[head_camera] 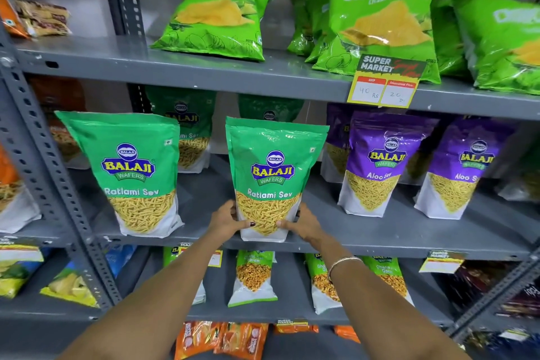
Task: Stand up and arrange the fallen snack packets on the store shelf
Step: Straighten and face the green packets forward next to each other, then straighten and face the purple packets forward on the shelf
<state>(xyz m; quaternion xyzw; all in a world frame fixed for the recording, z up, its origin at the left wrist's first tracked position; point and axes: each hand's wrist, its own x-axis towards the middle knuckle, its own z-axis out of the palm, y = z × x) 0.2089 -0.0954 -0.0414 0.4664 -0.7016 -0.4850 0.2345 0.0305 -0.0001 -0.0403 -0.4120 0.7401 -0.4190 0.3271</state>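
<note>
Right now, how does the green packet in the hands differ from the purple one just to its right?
The held Ratlami Sev packet is green; the Aloo Sev packet is purple. Left hand and right hand clasp the green one's base at the shelf edge; the purple one stands alone, further back. Both are upright Balaji pouches.

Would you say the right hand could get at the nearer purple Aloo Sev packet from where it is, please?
Probably yes. The right hand is on the green Ratlami Sev packet, and the purple Aloo Sev packet stands upright further right on the same shelf, with bare shelf between them. It must let go first.
</note>
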